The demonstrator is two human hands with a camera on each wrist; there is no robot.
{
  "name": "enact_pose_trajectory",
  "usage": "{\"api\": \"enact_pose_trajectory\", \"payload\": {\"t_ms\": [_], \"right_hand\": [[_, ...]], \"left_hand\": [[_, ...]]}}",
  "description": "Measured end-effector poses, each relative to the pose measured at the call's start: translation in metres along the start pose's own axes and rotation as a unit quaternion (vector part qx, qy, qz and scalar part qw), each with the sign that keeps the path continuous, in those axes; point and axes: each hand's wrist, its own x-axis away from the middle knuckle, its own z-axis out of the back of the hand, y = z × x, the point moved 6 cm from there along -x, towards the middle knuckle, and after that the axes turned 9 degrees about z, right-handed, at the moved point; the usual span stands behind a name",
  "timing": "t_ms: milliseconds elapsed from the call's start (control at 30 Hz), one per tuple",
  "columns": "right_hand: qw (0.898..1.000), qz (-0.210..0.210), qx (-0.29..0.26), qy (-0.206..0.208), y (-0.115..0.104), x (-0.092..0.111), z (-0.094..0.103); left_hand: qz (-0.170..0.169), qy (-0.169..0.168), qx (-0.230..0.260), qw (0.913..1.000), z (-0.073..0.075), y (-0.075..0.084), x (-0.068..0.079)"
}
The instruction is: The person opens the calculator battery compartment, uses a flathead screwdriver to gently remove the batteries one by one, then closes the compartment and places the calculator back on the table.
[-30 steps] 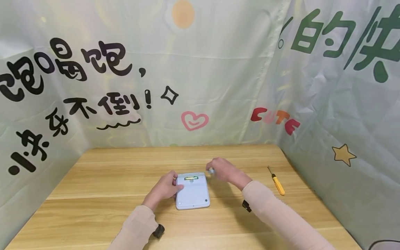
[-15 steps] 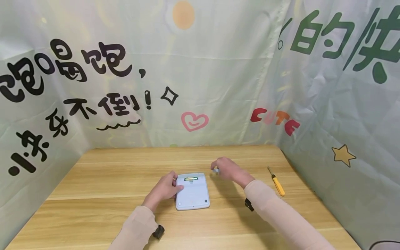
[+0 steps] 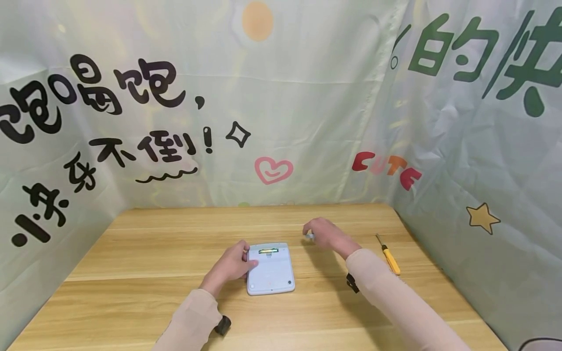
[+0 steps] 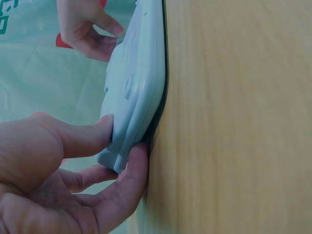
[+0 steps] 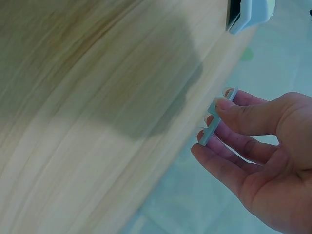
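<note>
A pale blue flat device (image 3: 270, 273) lies on the wooden table, its underside up. In its battery slot near the far edge sits a green battery (image 3: 269, 251). My left hand (image 3: 231, 262) grips the device's left edge; the left wrist view shows the thumb (image 4: 92, 139) on top and fingers (image 4: 131, 178) beneath the rim. To the right of the device and apart from it, my right hand (image 3: 326, 234) is raised over the table. Between thumb and fingers it pinches a small pale blue battery cover (image 5: 214, 122) with little tabs.
A screwdriver (image 3: 390, 260) with a yellow handle lies on the table (image 3: 145, 263) at the right. Printed fabric sheets (image 3: 307, 112) hang behind the table and along its sides.
My right hand has moved right, away from the device, with the battery cover in its fingers. My left hand and the device stay where they were.
</note>
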Motion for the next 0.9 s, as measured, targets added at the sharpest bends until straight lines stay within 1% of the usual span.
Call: {"api": "enact_pose_trajectory", "payload": {"t_ms": [433,500,733,900], "right_hand": [[1.0,-0.025,-0.009,-0.002,0.026,0.001,-0.002],[1.0,-0.025,-0.01,-0.001,0.029,0.0,-0.001],[0.999,-0.046,-0.019,-0.004,0.038,0.001,-0.001],[0.999,-0.045,0.002,-0.001,0.042,0.0,-0.001]], "left_hand": [[0.001,0.002,-0.002,1.0,0.001,0.0,0.0],[0.0,0.002,0.0,1.0,0.001,0.0,0.0],[-0.002,0.001,0.002,1.0,0.001,0.001,0.0],[-0.002,0.001,0.001,1.0,0.001,0.001,0.001]]}}
